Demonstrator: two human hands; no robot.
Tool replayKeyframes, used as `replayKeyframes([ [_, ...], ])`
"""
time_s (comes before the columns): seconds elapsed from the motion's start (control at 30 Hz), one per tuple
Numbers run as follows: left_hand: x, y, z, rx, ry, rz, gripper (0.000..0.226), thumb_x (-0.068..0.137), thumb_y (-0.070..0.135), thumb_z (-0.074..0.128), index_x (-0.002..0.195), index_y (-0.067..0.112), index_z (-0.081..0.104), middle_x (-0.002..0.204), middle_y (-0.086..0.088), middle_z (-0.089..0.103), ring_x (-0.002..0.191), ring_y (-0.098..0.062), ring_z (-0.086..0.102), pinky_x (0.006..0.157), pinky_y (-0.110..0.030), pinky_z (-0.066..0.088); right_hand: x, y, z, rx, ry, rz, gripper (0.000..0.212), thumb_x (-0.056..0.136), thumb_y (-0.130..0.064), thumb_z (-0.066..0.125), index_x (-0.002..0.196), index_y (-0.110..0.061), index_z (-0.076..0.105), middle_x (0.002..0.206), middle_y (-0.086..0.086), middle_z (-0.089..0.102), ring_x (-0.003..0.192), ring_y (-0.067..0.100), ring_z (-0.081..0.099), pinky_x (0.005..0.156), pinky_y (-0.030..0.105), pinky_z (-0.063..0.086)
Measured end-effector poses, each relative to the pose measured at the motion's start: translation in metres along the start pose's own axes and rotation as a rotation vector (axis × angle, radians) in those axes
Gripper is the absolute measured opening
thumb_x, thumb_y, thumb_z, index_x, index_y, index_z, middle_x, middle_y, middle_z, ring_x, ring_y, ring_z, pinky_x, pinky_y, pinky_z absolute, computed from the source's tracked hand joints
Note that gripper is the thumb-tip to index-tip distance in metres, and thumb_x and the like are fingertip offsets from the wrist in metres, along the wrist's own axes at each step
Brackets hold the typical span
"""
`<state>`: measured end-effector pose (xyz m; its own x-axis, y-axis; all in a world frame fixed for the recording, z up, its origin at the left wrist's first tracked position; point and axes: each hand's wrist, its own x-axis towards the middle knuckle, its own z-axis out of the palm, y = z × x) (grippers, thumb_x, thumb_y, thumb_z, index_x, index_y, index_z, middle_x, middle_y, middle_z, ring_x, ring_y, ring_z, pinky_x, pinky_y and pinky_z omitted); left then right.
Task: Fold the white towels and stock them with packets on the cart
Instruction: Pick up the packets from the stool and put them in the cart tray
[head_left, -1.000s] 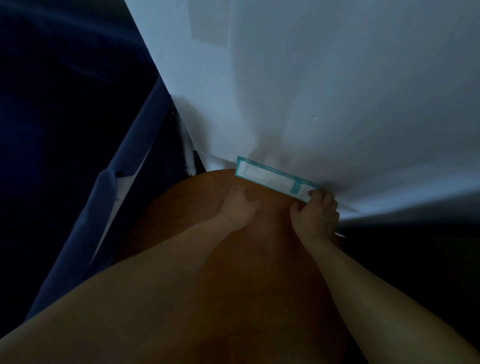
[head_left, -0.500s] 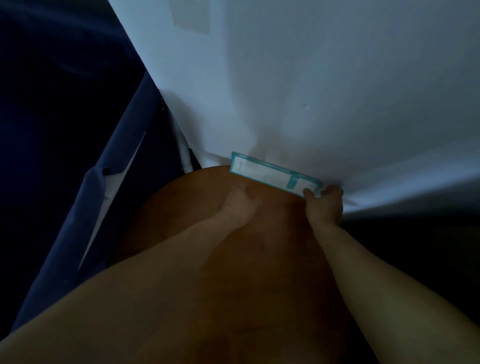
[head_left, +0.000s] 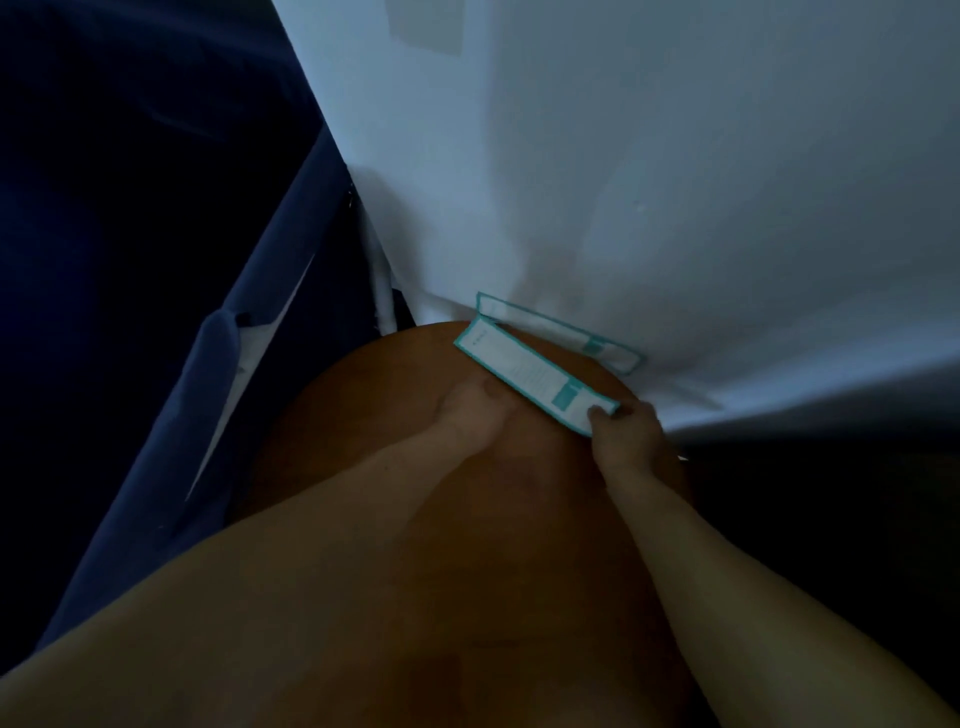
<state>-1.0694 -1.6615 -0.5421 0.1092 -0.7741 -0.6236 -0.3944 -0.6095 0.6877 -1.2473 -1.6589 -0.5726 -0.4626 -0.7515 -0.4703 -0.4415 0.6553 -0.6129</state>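
Note:
A long white packet with a teal border (head_left: 530, 374) is tilted up over an orange-brown rounded surface (head_left: 415, 519). My right hand (head_left: 628, 436) pinches its right end. A second matching packet (head_left: 592, 345) lies just behind it on the edge of a large white towel (head_left: 675, 182) that fills the upper right. My left hand (head_left: 467, 410) rests on the orange-brown surface with loose fingers, its thumb close to the held packet's lower edge. The light is dim.
A dark blue fabric panel (head_left: 249, 415) runs diagonally down the left side, with a white post (head_left: 382, 280) beside the towel's edge. Darkness fills the far left and the lower right.
My right hand has lifted one packet off the towel's edge and drawn it toward me, which uncovers a second packet lying there. My left hand has stayed in place.

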Motion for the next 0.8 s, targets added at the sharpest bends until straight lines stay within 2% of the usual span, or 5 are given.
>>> replayKeyframes([
  [0.17,-0.002,-0.022,0.0,-0.226,0.002,-0.19,0.028,0.095,0.019,0.061,0.118,0.005,0.066,0.117,-0.012,0.069,0.107,-0.029,0.064,0.097,-0.035,0.05,-0.039,0.018,0.012,0.25,-0.411,0.204,0.008,0.087,-0.005,0.065,0.092,-0.01,0.063,0.074,0.007,0.067,0.045,0.007,0.057,0.041,0.021,0.042],
  [0.3,-0.005,-0.039,-0.009,-0.385,0.03,-0.374,0.017,0.096,0.023,0.06,0.107,0.01,0.063,0.097,-0.01,0.066,0.081,-0.023,0.063,0.066,-0.029,0.045,-0.054,0.026,0.015,0.241,-0.636,0.215,0.016,0.086,-0.001,0.06,0.097,-0.012,0.062,0.066,0.003,0.068,0.046,0.011,0.055,0.043,0.022,0.035],
  [0.4,-0.003,-0.046,-0.012,-0.536,0.041,-0.408,0.008,0.094,0.017,0.063,0.1,0.011,0.064,0.095,-0.009,0.067,0.075,-0.018,0.061,0.066,-0.03,0.049,-0.057,0.023,0.014,0.166,-0.724,0.175,0.014,0.087,-0.002,0.061,0.094,-0.013,0.064,0.068,0.003,0.07,0.048,0.01,0.057,0.044,0.021,0.036],
  [0.63,0.001,-0.02,-0.014,-0.705,-0.014,-0.266,0.015,0.099,0.005,0.051,0.095,0.017,0.058,0.092,-0.006,0.066,0.077,-0.018,0.063,0.078,-0.04,0.054,0.001,0.01,0.013,0.376,-0.092,0.165,0.028,0.076,-0.033,0.078,0.095,-0.025,0.059,0.094,0.01,0.072,0.082,0.027,0.067,0.059,0.027,0.045],
  [0.8,0.006,-0.007,-0.012,-0.682,-0.028,-0.208,0.014,0.099,0.006,0.052,0.109,0.012,0.058,0.092,-0.006,0.067,0.076,-0.017,0.065,0.067,-0.036,0.057,0.027,-0.024,-0.002,0.59,0.057,0.207,0.031,0.08,-0.018,0.079,0.076,-0.015,0.049,0.069,0.006,0.056,0.055,0.017,0.054,0.039,0.023,0.038],
])
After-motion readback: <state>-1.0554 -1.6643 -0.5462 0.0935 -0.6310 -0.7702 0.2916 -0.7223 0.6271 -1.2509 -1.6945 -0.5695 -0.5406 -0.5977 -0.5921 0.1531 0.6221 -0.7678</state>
